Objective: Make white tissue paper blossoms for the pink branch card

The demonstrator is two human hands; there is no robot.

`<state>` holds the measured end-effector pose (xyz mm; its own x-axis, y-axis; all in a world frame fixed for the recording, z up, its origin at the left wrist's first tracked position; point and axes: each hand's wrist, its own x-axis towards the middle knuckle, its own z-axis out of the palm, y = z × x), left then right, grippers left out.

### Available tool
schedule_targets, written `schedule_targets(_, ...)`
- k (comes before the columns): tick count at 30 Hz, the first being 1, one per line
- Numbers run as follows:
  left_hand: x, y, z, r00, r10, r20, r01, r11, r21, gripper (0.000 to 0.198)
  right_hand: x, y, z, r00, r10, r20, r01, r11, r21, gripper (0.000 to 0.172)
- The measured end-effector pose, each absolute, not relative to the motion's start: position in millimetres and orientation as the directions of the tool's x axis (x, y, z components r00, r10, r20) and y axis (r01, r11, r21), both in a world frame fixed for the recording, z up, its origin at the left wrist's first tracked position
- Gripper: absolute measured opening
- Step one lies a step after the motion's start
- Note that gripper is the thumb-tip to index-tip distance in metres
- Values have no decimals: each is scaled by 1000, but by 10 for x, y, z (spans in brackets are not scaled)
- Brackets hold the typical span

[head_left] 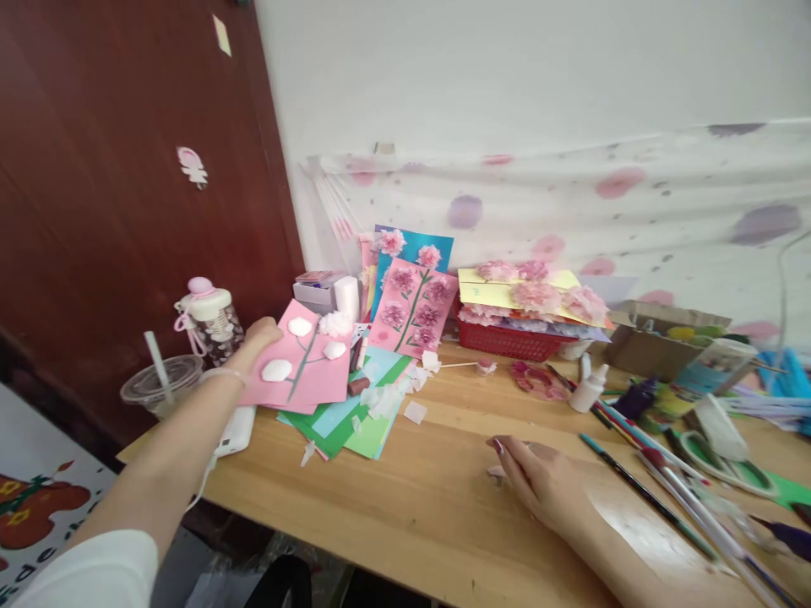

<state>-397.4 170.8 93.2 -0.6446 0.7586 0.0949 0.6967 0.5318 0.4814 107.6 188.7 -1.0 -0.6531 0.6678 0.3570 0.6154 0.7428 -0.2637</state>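
Observation:
My left hand (261, 336) reaches to the far left and grips the left edge of a pink card (329, 382), its fingertips partly hidden. White puffs and a grey-green stem decorate the card, which tilts above a pile of green and blue paper (335, 426). Resting on the table in front, my right hand (538, 477) is closed, its fingers curled together. A small pale pink bit (498, 475) shows by its fingertips; whether they hold it is unclear. Near the pile lie torn white paper scraps (415, 412).
Left of the card stand a flask (215, 317) and a lidded plastic cup (166, 380). Behind are a flower card (415, 308) and a red basket (507, 338) under paper flowers. Rightward lie a glue bottle (589, 390), a teal-tipped brush (646, 494) and a cardboard box (646, 342).

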Motion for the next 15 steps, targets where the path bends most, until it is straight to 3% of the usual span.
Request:
schedule_targets(5, -3737, 1676, 1390, -619, 774, 130, 774, 573, 270, 25, 1166, 1642, -6, -463, 867, 185, 752, 495, -436, 57)
schedule_targets(10, -3521, 1668, 1822, -637, 741, 214, 770, 623, 135, 38, 1219, 1266, -252, -347, 938, -5, 900, 331, -283, 77)
schedule_targets(15, -3276, 1549, 2110, -643, 669, 372, 720, 694, -2, 35, 794, 1069, -242, -291, 957, 9, 934, 286, -215, 90)
